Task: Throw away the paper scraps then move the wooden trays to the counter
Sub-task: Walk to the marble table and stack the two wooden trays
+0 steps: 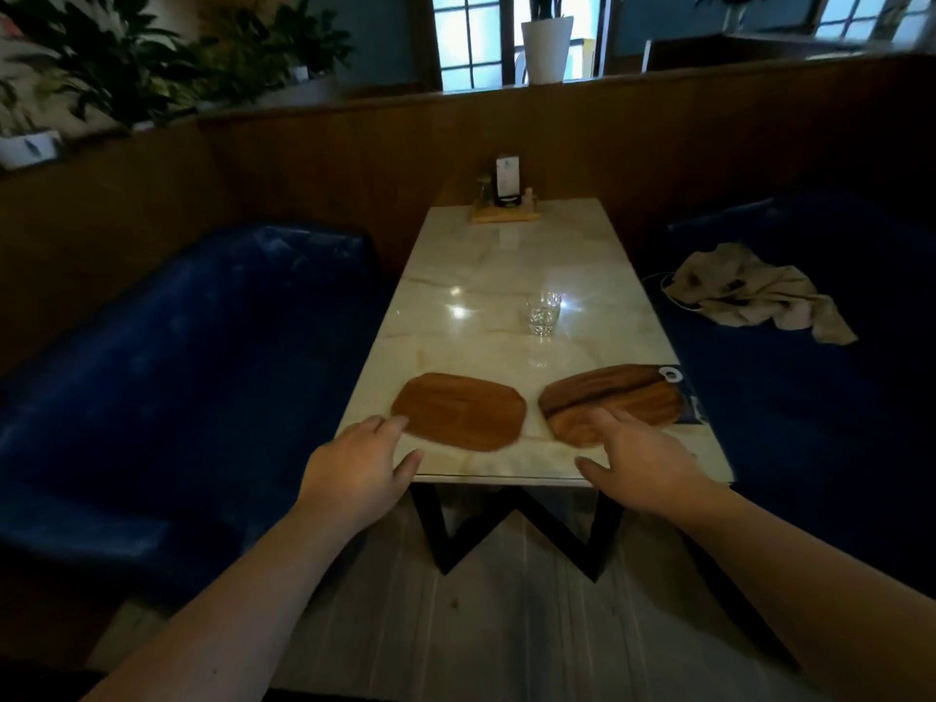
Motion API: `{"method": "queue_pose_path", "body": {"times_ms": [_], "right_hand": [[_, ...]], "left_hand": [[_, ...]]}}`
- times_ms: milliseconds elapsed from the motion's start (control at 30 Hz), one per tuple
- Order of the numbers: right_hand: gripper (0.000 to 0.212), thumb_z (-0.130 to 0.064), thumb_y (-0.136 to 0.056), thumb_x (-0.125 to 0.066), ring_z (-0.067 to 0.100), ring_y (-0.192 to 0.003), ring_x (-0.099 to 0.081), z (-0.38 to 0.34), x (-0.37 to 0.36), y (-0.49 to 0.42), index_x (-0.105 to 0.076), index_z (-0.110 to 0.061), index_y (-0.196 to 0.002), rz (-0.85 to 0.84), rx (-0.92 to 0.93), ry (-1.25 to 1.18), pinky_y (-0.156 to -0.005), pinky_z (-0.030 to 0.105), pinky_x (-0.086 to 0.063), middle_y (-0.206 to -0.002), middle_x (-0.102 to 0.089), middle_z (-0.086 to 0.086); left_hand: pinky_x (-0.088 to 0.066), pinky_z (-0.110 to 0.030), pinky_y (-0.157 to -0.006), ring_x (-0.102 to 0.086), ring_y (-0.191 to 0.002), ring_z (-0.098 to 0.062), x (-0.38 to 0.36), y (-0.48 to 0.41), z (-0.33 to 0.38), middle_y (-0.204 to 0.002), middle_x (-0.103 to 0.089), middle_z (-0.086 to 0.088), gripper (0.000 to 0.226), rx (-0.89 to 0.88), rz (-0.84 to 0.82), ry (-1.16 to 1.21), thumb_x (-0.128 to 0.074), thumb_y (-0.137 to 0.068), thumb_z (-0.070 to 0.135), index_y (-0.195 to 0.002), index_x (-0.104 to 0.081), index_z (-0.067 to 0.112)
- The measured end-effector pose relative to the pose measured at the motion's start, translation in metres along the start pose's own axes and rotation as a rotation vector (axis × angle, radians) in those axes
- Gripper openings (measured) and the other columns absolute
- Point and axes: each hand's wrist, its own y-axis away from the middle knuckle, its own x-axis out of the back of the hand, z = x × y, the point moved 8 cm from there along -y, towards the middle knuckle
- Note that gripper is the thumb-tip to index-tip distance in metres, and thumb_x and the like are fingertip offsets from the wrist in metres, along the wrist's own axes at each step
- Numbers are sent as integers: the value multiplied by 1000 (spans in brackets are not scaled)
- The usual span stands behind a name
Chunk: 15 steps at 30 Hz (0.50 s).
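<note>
1. Wooden trays first: the left tray point(460, 410) and the right tray point(615, 403) lie flat, side by side but apart, at the near end of the marble table point(506, 260); we see no paper scraps on them.
2. Our left hand point(354, 473) has fingers spread wide and empty, fingertips at the left tray's near corner.
3. Our right hand point(640, 461) is spread too, fingers resting on the right tray, gripping nothing.
4. Risk: the right tray overlaps a dark packet point(684, 397) at the table's right edge, so a careless lift could drag it off.
5. A glass point(543, 313) stands just beyond; pushing forward could knock it.
6. Room: the near edge is close, so we judge sliding toward us easiest.
</note>
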Motion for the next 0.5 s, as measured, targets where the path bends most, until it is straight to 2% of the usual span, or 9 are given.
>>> {"method": "queue_pose_path", "body": {"times_ms": [100, 233, 333, 500], "right_hand": [[44, -47, -82, -60, 23, -104, -59, 14, -8, -40, -49, -28, -120, -56, -31, -91, -82, 38, -51, -117, -59, 2], [45, -42, -84, -62, 24, -104, -58, 26, -33, -84, -49, -25, -123, -147, -112, -188, -85, 34, -46, -116, -60, 5], [44, -38, -84, -64, 23, -100, -59, 29, -52, -114, -50, -23, -123, -190, -131, -210, -87, 37, -49, -113, -63, 6], [36, -34, -88, -61, 19, -88, -60, 38, -79, -172, -52, -19, -120, -255, -253, -239, -80, 33, -49, -102, -66, 4]], "left_hand": [[-50, -39, -83, -53, -116, -19, -21, -29, -14, -133, -53, 2, 54, 71, -28, 56, -37, -90, 55, -136, -38, 26], [-51, -40, -83, -58, -107, -21, -55, -60, -35, -126, -58, -1, 54, 138, -85, 186, -41, -89, 55, -134, -42, 26], [-51, -40, -85, -60, -104, -21, -81, -84, -59, -124, -60, -3, 53, 193, -131, 279, -45, -89, 54, -133, -44, 24], [-52, -39, -83, -61, -96, -19, -128, -140, -105, -118, -62, 2, 49, 274, -232, 396, -47, -87, 56, -127, -48, 27]]}}
